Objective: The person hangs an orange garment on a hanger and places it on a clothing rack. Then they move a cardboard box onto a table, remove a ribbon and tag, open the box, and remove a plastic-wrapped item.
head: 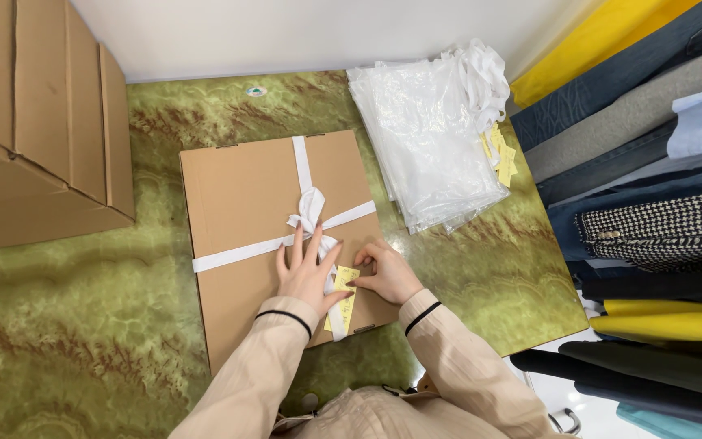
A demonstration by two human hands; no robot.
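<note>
A flat brown cardboard box (pixel 241 199) lies on the green marbled floor, tied crosswise with a white ribbon (pixel 310 210) knotted in a bow near its middle. My left hand (pixel 306 272) rests flat on the lid with fingers spread, just below the bow. My right hand (pixel 387 272) pinches a small yellow paper tag (pixel 343 297) that lies on the ribbon near the box's front edge. Both wrists show beige sleeves with black cuffs.
A stack of clear plastic bags (pixel 432 138) with yellow tags lies at the back right. Large cardboard cartons (pixel 34 122) stand at the left. Hanging garments (pixel 652 203) in blue, yellow and check line the right side.
</note>
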